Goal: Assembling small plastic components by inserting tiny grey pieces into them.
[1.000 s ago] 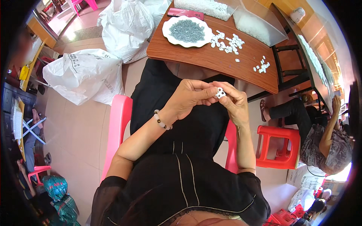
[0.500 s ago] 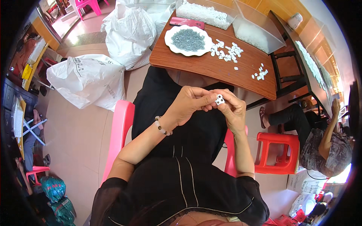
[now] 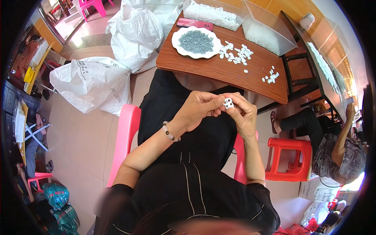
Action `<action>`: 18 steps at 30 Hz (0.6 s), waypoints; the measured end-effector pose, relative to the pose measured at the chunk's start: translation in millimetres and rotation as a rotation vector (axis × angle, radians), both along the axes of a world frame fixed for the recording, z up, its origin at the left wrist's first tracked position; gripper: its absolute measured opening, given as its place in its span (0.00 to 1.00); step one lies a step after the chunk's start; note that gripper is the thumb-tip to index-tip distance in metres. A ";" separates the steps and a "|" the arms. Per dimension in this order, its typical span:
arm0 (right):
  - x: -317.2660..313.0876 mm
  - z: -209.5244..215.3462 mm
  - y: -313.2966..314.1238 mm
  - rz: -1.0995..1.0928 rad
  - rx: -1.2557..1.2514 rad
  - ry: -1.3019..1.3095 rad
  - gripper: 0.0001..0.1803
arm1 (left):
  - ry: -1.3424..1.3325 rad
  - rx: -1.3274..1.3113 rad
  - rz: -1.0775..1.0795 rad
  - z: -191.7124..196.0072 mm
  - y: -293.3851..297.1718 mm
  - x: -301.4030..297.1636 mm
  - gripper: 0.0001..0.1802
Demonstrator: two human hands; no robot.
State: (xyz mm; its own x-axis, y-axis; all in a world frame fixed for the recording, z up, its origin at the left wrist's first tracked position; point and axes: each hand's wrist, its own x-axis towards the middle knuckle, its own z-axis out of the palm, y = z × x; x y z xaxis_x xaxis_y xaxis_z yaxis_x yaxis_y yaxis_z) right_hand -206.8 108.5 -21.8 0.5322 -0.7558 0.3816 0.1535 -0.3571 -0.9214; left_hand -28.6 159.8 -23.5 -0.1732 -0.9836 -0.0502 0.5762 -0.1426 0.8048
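Note:
A small white plastic piece with several round dark holes [image 3: 228, 103] is pinched between the fingertips and thumb of my right hand [image 3: 245, 114]. Right beside it, my left hand [image 3: 200, 109] has its thumb and forefinger pressed together, their tips at the piece's left edge. Whatever lies between those left fingertips is too small or hidden to make out. Both hands are over my lap, just off the table's near edge. On the tabletop lie a pile of white plastic pieces [image 3: 236, 55] and a smaller group [image 3: 271, 75]. A scalloped white plate [image 3: 176, 44] holds many small grey slender parts [image 3: 196, 41].
Behind the plate on the brown table [image 3: 188, 64] lies a pink phone-like slab [image 3: 194, 24]. Clear bins [image 3: 266, 37] of white pieces stand at the back. White sacks [image 3: 94, 86] sit to the left, a red stool [image 3: 290, 158] to the right near another seated person [image 3: 338, 156].
The white piece has turned slightly in my fingertips, so more of its holes face up. Both hands otherwise keep nearly the same place and grip.

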 end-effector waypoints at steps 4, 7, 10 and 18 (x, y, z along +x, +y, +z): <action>2.3 2.9 1.5 0.017 -0.019 -0.045 0.18 | 0.028 0.004 0.002 -1.5 1.3 -1.6 0.15; 1.3 1.1 0.7 0.028 0.029 -0.039 0.18 | -0.027 -0.051 0.046 -2.4 0.1 -2.5 0.14; 2.8 2.6 1.9 0.053 0.039 -0.061 0.19 | -0.052 -0.089 0.073 -3.0 -0.1 -3.5 0.14; 3.5 1.9 1.2 0.081 0.048 -0.070 0.20 | -0.064 -0.083 0.122 -2.9 0.2 -5.6 0.13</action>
